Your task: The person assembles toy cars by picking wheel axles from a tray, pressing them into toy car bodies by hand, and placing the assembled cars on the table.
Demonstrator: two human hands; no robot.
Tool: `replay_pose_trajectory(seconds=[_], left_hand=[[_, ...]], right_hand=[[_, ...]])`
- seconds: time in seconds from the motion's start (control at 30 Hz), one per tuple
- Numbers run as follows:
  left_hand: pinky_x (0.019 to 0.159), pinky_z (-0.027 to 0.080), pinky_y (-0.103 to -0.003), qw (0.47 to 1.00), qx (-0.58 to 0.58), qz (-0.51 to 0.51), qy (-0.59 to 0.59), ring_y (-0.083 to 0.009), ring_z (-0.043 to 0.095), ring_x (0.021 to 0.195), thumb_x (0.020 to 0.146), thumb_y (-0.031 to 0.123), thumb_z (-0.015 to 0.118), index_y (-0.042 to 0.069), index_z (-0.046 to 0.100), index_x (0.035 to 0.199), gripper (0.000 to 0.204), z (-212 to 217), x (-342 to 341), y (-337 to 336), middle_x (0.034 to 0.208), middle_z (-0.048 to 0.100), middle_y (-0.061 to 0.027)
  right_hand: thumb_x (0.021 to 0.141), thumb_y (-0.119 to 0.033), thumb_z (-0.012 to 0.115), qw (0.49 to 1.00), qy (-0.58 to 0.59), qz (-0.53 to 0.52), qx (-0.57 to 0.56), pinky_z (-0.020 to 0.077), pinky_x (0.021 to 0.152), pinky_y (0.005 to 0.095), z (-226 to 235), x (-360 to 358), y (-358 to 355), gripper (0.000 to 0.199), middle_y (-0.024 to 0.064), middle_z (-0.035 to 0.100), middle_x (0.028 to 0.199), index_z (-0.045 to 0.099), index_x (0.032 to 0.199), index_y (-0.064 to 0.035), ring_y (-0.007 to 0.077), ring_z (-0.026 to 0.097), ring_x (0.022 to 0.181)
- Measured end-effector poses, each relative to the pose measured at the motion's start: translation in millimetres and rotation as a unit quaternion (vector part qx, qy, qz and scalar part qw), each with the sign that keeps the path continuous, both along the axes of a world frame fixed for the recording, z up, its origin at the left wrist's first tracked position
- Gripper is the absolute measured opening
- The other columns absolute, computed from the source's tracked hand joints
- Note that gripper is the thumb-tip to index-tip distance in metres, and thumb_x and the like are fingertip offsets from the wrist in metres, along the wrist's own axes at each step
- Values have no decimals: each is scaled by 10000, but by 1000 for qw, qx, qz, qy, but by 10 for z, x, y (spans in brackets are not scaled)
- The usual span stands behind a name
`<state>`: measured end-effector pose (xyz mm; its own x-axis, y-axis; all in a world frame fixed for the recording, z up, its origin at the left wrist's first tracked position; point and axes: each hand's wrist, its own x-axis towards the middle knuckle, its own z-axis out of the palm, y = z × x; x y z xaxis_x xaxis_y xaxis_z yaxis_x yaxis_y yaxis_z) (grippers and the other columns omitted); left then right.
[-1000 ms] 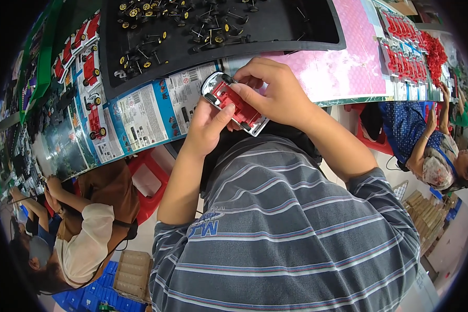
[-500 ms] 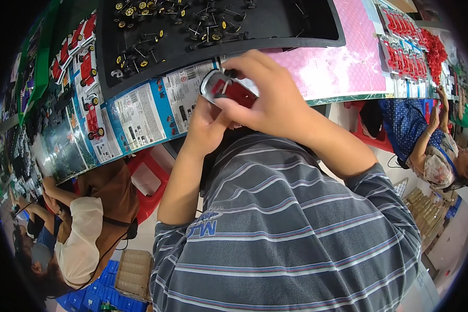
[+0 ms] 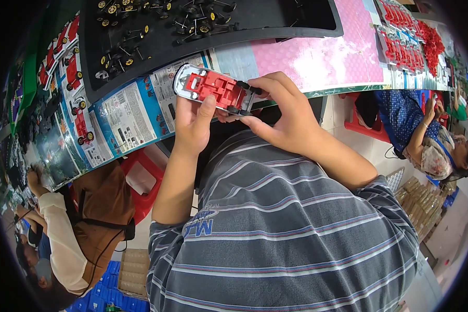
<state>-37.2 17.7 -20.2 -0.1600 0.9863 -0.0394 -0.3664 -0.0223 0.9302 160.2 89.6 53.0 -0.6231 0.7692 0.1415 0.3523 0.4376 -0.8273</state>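
A toy car (image 3: 213, 87) with a red inside and a silver-grey rim is held over the table's near edge. My left hand (image 3: 193, 125) is closed round it, thumb pressed on the red part and fingers underneath. At the car's right end is a wheel axle (image 3: 242, 85) with black wheels. The thumb and fingertips of my right hand (image 3: 288, 117) pinch it from both sides. Whether the axle is fully seated cannot be made out. Beyond my hands, a black tray (image 3: 255, 36) holds many loose axles with black and yellow wheels.
Red toy cars (image 3: 80, 127) stand in rows at the left. Red and silver car parts (image 3: 400, 49) lie in rows at the right, beside a red heap (image 3: 430, 44). Printed cardboard (image 3: 127, 112) and a pink sheet (image 3: 317, 60) cover the table. Other people work on both sides.
The toy car has tilted and moved left, so its red inside now faces up in full. My right hand has shifted down from over the car to its right end.
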Motion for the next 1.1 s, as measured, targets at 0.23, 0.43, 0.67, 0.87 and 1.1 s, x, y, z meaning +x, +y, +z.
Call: replay_pose_trajectory(seconds=[0.23,0.43,0.67,0.87,1.1], left_hand=[[671,508,-281,1000,3,7,-17,-202,647,974,1041,258,529,39,289,1508,569,9,24,-21,1393,533,-239],[676,512,-285,1000,8,12,-19,-199,645,956,1043,241,520,33,289,1506,558,28,42,-21,1394,528,-247],[672,512,-281,1000,12,6,-24,-198,644,950,1035,242,539,21,280,1508,583,39,38,-12,1382,537,-242],[662,512,-273,1000,13,10,-20,-190,642,941,1022,257,569,5,245,1526,649,54,60,-29,1373,542,-235],[672,522,-286,1000,18,5,-23,-202,642,975,1008,258,594,-2,210,1539,705,10,32,-21,1382,532,-236]], right_hand=[[752,-133,820,999,1,6,33,574,775,368,-37,-4,2,515,173,569,1127,599,1193,14,338,642,943],[747,-115,815,998,5,19,66,579,772,360,-53,3,17,521,169,568,1136,597,1204,7,335,638,963],[749,-90,802,1000,10,9,24,591,782,358,-48,3,-6,526,171,555,1159,586,1220,4,329,639,965],[744,-87,808,1000,9,15,20,576,794,350,-41,38,-10,563,164,556,1168,569,1246,0,303,639,949],[726,-90,826,1000,19,17,-9,563,784,342,-85,40,36,599,136,562,1167,563,1260,-15,246,623,907]])
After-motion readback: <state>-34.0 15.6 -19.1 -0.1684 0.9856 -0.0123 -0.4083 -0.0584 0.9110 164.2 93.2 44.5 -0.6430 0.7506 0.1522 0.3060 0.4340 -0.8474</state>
